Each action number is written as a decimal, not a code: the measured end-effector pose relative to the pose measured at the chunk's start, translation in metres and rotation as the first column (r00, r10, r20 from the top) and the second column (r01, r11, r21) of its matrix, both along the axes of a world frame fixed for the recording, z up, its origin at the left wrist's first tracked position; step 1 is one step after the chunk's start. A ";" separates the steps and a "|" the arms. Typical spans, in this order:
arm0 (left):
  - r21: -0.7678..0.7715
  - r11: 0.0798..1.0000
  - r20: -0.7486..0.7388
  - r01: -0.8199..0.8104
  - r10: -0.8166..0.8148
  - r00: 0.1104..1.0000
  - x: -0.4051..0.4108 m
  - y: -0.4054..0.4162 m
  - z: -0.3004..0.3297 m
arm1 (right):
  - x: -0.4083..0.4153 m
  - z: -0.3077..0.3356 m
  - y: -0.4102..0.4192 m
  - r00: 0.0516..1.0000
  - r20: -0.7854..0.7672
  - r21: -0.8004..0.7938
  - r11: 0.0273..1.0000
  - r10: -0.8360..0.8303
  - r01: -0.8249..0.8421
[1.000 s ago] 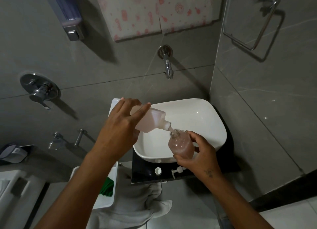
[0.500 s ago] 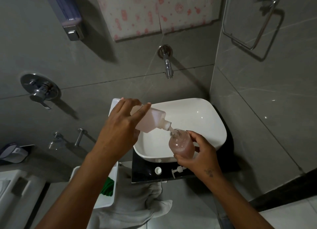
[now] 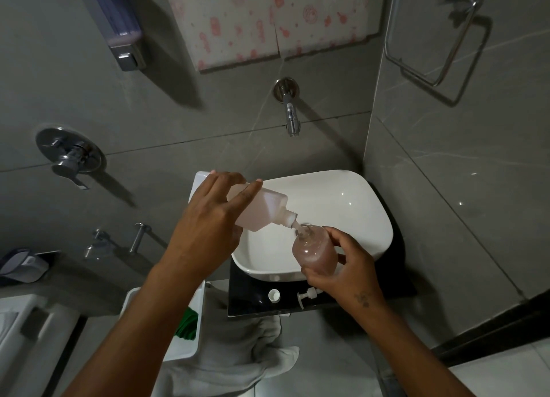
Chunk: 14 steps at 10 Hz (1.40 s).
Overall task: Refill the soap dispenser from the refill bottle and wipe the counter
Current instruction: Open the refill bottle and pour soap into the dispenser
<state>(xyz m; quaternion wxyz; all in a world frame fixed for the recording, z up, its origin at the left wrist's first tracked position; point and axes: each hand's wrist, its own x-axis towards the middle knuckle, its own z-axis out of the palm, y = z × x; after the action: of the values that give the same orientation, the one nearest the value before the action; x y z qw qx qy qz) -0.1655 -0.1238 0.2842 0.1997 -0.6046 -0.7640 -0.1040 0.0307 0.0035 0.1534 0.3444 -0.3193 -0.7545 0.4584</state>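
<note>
A white rectangular ceramic basin (image 3: 351,218) sits on a glossy black table (image 3: 395,283) in the corner of grey tiled walls. Over the basin, the left hand (image 3: 208,227) grips a translucent squarish plastic refill bottle (image 3: 265,212) tilted spout-down into the open neck of a clear rounded soap dispenser (image 3: 315,253) of pinkish liquid, which the right hand (image 3: 348,268) holds upright. On the table's front edge lie a white pump head (image 3: 308,296) and a small white round cap (image 3: 274,295).

A wall tap (image 3: 290,115) above a white basin (image 3: 357,218); perhaps a towel (image 3: 238,358) below.
</note>
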 end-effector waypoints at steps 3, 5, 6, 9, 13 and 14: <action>-0.002 1.000 0.008 -0.002 0.002 1.000 0.002 0.000 0.001 | 0.001 0.002 -0.001 1.000 0.000 -0.005 1.000 -0.001 0.001; -0.003 1.000 0.004 -0.003 0.003 1.000 0.003 0.001 -0.001 | 0.001 0.001 -0.001 1.000 0.000 -0.005 1.000 0.003 -0.003; 0.001 1.000 -0.001 0.000 0.000 1.000 0.002 0.001 -0.001 | 0.001 0.001 -0.002 1.000 -0.001 -0.003 1.000 0.008 -0.008; 0.023 1.000 0.065 0.007 -0.009 0.998 0.002 -0.001 -0.008 | 0.000 -0.002 -0.003 1.000 -0.004 -0.024 1.000 0.015 -0.015; 0.119 0.992 0.431 -0.046 -0.010 0.902 -0.011 -0.004 -0.044 | 0.003 -0.003 0.002 0.999 -0.040 -0.035 0.999 0.029 -0.030; 0.097 0.987 0.687 -0.132 0.030 0.726 -0.028 -0.014 -0.064 | 0.007 -0.011 0.005 0.998 -0.045 -0.059 0.997 0.041 -0.044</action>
<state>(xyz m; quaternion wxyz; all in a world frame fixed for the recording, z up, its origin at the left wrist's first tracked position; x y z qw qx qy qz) -0.1934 -0.1378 0.2204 -0.0491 -0.4748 -0.8004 -0.3628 0.0375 0.0086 0.1428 0.3411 -0.3033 -0.7393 0.4950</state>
